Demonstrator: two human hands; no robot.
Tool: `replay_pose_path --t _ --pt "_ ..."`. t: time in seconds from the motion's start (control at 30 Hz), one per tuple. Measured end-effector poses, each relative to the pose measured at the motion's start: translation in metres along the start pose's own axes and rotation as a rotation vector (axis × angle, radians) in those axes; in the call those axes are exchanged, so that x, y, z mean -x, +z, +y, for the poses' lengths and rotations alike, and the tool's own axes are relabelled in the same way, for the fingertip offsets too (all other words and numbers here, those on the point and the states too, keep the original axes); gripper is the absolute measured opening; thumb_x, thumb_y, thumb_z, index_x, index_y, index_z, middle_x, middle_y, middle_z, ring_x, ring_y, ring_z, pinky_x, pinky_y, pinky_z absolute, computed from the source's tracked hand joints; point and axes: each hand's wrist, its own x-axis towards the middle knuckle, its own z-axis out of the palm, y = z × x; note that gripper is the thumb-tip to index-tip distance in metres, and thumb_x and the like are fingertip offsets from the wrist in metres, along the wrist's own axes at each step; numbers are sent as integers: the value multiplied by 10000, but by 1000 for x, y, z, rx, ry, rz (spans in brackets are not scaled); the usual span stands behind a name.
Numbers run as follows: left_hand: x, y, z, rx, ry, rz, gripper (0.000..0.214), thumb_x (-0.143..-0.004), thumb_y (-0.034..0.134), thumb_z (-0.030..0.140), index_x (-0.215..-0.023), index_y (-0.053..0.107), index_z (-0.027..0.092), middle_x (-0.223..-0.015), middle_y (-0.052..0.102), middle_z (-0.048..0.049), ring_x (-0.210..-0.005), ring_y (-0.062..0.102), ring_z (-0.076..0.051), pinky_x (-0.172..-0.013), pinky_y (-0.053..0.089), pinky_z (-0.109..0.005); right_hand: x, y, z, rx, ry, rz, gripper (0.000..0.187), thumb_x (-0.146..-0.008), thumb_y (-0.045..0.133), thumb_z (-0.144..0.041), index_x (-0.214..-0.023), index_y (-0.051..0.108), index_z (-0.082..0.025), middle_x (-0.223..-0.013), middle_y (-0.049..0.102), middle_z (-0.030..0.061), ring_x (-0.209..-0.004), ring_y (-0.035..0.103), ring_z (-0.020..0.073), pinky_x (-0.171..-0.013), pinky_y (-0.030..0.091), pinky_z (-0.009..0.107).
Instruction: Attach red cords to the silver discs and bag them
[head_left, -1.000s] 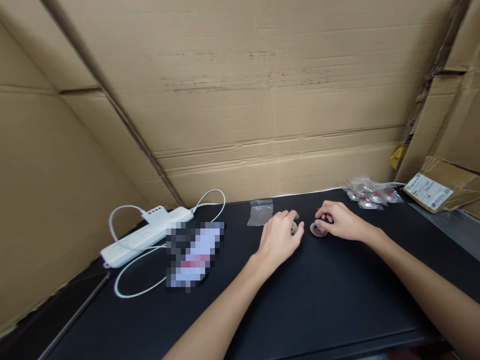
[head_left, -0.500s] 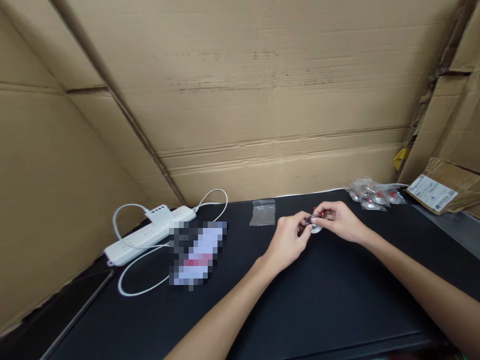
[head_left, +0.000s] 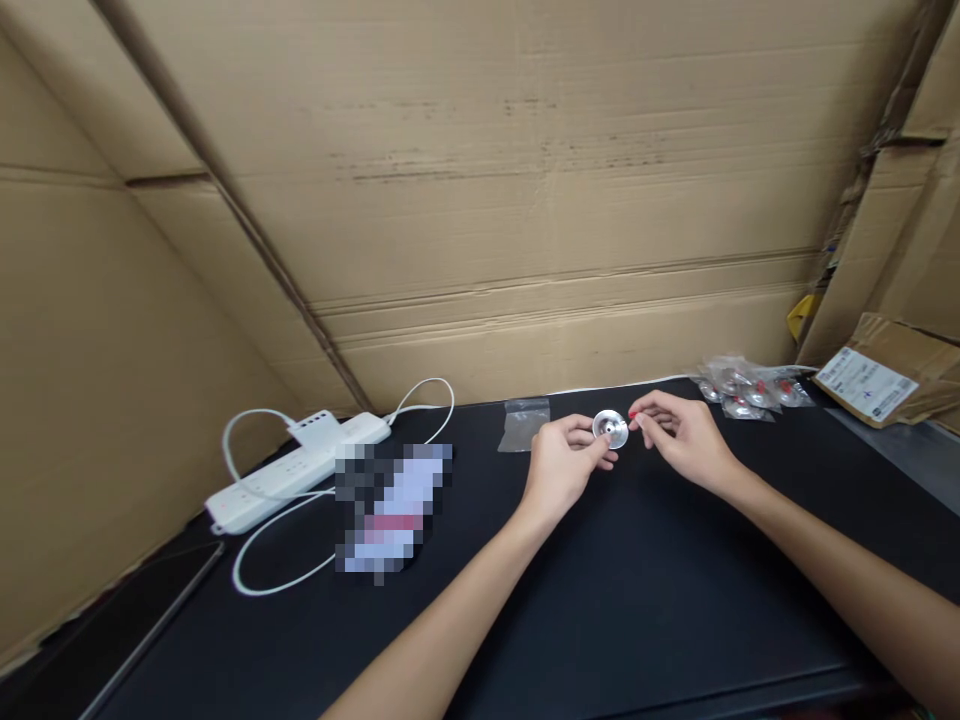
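Note:
My left hand (head_left: 564,460) grips a shiny round metal disc (head_left: 616,424) by its near edge, with the thumb across its face. The disc is tilted toward me, and a small dark hole shows at its centre. Just right of it, my right hand (head_left: 679,430) pinches a small red piece (head_left: 633,415) between thumb and fingers. A narrow gap separates the right fingertips from the disc. Behind my left hand lies a clear plastic bag (head_left: 523,425), flat on the black table.
Several clear bags with silver and red parts (head_left: 746,388) lie at the back right, near a labelled cardboard box (head_left: 885,370). A white power strip (head_left: 300,470) with a looped cable and a pixelated object (head_left: 397,510) occupy the left. Cardboard walls (head_left: 525,200) surround the table.
Both hands were together around the disc. Now they have parted: the left turns the disc's face toward me, and the right has drawn away with the red piece.

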Motion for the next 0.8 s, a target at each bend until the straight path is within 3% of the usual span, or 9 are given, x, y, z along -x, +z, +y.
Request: replay_pose_path --t 0.17,0.43,0.6,0.8 --pt "1 2 0 71 2 -30 202 -736 733 223 -871 650 99 -704 718 -94 -669 714 -237 -672 611 -372 3 2 -7 209 -190 16 150 -865 585 -194 -893 732 -190 -784 688 52 -676 626 163 -619 475 285" --pt "4 7 -4 137 -22 -71 199 -728 724 170 -889 625 108 -692 701 -61 -674 718 -231 -699 612 -379 5 8 -5 197 -205 21 170 -862 604 -153 -917 749 -224 -830 701 44 -697 631 157 -656 491 282" --pt "4 8 -4 176 -41 -63 192 -723 724 161 -872 615 109 -678 684 -46 -654 713 -218 -718 609 -381 6 7 1 270 -277 -8 180 -874 580 -148 -964 722 -209 -838 683 50 -677 607 151 -614 472 269" --pt "5 9 -4 138 9 -17 181 -706 733 182 -835 626 114 -679 676 -43 -650 707 -213 -712 611 -383 8 6 4 438 -369 -91 212 -904 508 -109 -970 694 -185 -911 646 74 -793 605 167 -723 491 291"
